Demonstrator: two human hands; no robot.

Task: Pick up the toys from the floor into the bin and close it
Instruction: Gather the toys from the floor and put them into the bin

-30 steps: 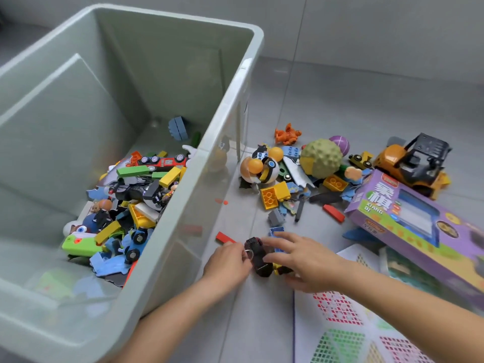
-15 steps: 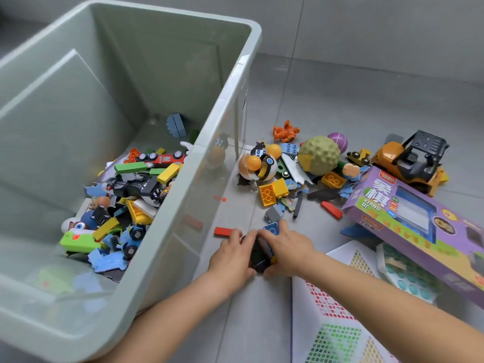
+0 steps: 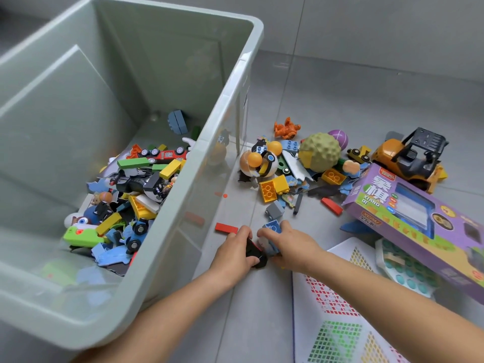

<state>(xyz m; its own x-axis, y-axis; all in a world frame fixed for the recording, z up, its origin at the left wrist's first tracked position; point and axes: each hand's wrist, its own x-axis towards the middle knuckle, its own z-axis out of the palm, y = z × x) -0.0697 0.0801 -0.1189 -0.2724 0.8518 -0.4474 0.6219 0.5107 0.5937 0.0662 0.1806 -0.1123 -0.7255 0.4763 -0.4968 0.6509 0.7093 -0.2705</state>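
On the floor at left, bin [image 3: 65, 113]: pale green, smooth translucent plastic with tall walls, open; bricks and toy cars are heaped in its near corner. No lid in view.
Box [image 3: 408, 218]: purple cardboard, long, tilted on the loose heap.
Forklift [image 3: 408, 158]: orange and black hard plastic.
Ball [image 3: 320, 150]: green, knobbly, round.
Left hand [image 3: 233, 254]: fingers curled round the dark toy [image 3: 255, 254], on the tiles just right of the bin.
Right hand [image 3: 290, 247]: fingers curled on the same toy and over a blue brick [image 3: 273, 227].
Risk: glossy small pieces may slip from a two-handed scoop while clearing the high wall, then scatter on hard tile.
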